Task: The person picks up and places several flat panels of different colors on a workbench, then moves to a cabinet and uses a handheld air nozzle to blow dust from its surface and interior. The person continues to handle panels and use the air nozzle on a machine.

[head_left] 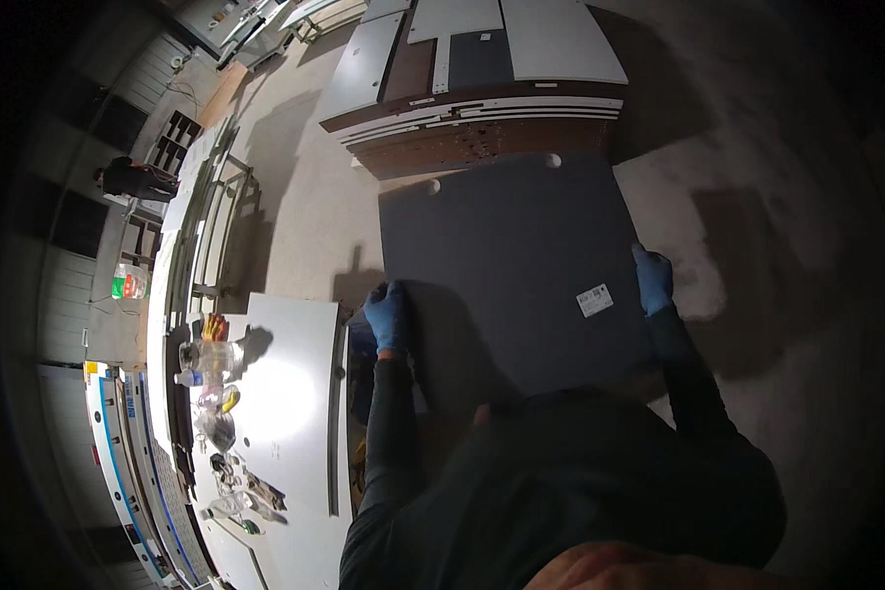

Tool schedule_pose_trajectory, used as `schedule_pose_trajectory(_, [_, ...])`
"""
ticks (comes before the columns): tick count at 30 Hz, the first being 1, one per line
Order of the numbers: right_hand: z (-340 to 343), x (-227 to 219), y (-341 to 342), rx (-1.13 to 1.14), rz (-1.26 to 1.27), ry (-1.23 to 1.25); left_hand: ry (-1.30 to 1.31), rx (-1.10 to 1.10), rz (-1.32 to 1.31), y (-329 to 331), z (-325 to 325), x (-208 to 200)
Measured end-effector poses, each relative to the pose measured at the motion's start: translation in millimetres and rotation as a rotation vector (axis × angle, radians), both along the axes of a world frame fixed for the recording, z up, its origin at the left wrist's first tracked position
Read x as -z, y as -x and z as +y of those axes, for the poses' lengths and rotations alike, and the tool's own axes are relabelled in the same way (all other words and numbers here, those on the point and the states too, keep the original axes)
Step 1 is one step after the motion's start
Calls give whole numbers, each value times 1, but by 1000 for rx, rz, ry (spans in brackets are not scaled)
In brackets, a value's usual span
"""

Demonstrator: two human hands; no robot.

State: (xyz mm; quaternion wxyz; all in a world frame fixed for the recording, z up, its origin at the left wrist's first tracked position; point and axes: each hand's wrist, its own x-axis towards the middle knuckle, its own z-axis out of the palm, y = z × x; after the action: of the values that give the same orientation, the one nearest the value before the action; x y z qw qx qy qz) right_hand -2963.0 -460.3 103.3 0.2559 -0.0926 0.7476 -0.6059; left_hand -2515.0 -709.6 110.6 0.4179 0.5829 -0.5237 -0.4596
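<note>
A large dark grey panel (501, 256) spans the space in front of my body, a white label (594, 300) stuck on its right half. Two pale round holes sit near its far edge. My left hand (387, 317), in a blue glove, is closed on the panel's left edge. On the opposite edge, my right hand (653, 279), gloved in blue too, grips the panel with its fingers at the rim. The panel's near edge is partly hidden by my body and dark sleeves.
Beyond the panel rises a stack of white, brown and grey boards (482, 108). At left stands a white-topped table (287, 393) with plastic bottles (211, 359) and bags on it. A long bench (192, 216) runs behind, and another person (138, 180) stands farther off.
</note>
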Motion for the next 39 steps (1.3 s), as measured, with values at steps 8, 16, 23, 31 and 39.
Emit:
schedule_pose_trajectory(8, [-252, 15, 65, -16, -85, -51, -5, 170, -374, 77, -279, -8])
schedule_pose_trajectory(16, [-467, 32, 135, 38, -17, -103, 10, 204, -521, 171, -546, 30])
schedule_pose_trajectory(23, [-662, 96, 232, 17, 228, -319, -100, 218, -571, 261, -754, 91])
schedule_pose_trajectory(31, [-811, 136, 310, -7, 267, -507, -181, 259, -546, 361, -908, 130])
schedule_pose_trajectory(39, [-851, 137, 316, 19, 407, -677, -161, 299, -471, 399, -961, 157])
